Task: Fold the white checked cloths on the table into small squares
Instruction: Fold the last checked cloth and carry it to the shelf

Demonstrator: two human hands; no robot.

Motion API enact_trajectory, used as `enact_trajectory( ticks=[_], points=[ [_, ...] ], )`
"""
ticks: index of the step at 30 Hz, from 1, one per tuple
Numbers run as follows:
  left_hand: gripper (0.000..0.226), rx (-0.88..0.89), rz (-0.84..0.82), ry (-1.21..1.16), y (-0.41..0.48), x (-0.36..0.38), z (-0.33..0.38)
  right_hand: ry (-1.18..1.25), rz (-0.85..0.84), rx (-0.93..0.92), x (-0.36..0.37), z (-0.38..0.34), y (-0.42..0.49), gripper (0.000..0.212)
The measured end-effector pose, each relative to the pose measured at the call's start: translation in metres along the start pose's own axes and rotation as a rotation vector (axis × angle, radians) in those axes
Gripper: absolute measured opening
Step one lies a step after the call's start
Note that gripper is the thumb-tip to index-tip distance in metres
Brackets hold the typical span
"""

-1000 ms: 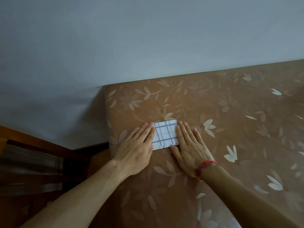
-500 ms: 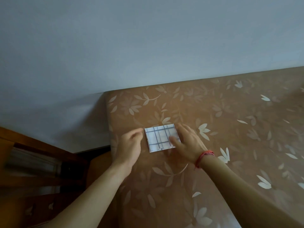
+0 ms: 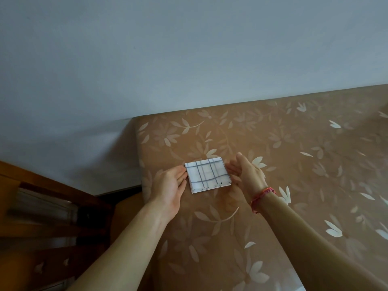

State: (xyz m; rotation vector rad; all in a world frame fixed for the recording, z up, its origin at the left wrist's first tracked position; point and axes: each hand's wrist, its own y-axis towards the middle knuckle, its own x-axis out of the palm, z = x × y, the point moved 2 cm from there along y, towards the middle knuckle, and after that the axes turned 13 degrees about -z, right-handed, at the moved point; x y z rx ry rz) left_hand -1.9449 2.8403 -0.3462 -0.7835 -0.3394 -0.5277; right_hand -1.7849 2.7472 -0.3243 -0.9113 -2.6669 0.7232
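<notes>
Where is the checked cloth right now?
In the head view, the cloth is mid-frame, between the left hand and right hand, at the table's left end by the wall.

White cloth (image 3: 207,176) with grey checks, brown table (image 3: 294,164) with pale flowers, red wristband (image 3: 262,196).

Dim, bluish light, soft shadow on the wall (image 3: 117,133) left of the table (image 3: 294,143), wide-angle bending at edges.
</notes>
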Motion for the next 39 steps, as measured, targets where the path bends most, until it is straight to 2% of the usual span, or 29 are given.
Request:
enact_trajectory(
  ticks=[6, 12, 18, 23, 26, 29, 33, 36, 38, 39],
  points=[
    [0.034, -0.015, -0.028, -0.019, -0.006, 0.002, -0.002, -0.021, -0.022, 0.004, 0.003, -0.007, 0.002, 0.053],
    [0.034, -0.018, -0.031, -0.029, -0.006, 0.0, -0.002, -0.094, -0.031, -0.017, 0.009, -0.013, 0.001, 0.064],
    [0.023, -0.009, -0.054, -0.025, -0.003, 0.001, -0.001, -0.063, -0.017, 0.02, 0.006, -0.005, 0.0, 0.062],
    [0.032, -0.001, -0.059, -0.012, -0.001, 0.001, -0.002, -0.077, -0.042, 0.019, 0.005, -0.007, 0.005, 0.05],
    [0.034, -0.013, -0.059, 0.006, -0.002, 0.002, -0.003, -0.08, -0.039, 0.025, 0.004, -0.004, 0.008, 0.059],
    [0.036, -0.012, -0.055, 0.014, -0.001, 0.002, -0.003, -0.091, -0.043, 0.033, 0.002, -0.003, 0.009, 0.059],
    [0.034, -0.009, -0.055, 0.034, -0.001, 0.001, -0.003, -0.129, -0.067, 0.023, 0.003, -0.005, 0.008, 0.039],
    [0.037, 0.017, -0.038, 0.055, -0.002, -0.003, -0.002, -0.202, -0.029, 0.002, 0.0, -0.006, 0.007, 0.043],
    [0.02, 0.015, -0.027, 0.123, -0.007, -0.007, -0.004, -0.258, -0.016, -0.01, -0.001, -0.008, 0.0, 0.056],
    [0.012, 0.019, -0.002, 0.18, -0.014, -0.005, -0.001, -0.299, -0.007, -0.017, 0.001, -0.011, -0.008, 0.055]
  ],
)
